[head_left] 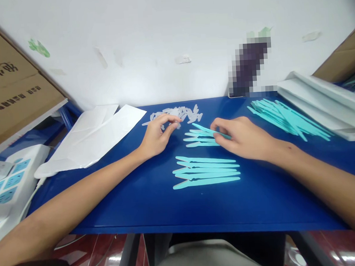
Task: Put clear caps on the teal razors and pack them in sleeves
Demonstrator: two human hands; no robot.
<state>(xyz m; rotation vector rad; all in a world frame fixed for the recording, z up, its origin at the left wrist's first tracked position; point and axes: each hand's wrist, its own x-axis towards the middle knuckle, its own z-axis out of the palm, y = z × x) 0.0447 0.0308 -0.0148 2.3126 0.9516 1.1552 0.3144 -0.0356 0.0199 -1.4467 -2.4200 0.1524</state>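
My right hand (237, 136) pinches a teal eyebrow razor (203, 128) by its handle, its head end pointing left and tilted up. Under it lie several more teal razors (201, 139) side by side on the blue table, partly covered by my fingers. Closer to me is a second row of razors (207, 171), handles to the right. My left hand (158, 134) has its thumb and index finger brought together at the front edge of a pile of small translucent plastic caps (191, 113). Whatever sits between those fingertips is too small to make out.
A larger heap of teal razors (286, 117) lies at the right beside white trays (321, 101). White sheets (97, 133) and a power strip (16, 185) are at the left, under a cardboard box (14, 86). A pixelated dark object (248, 69) leans on the white wall.
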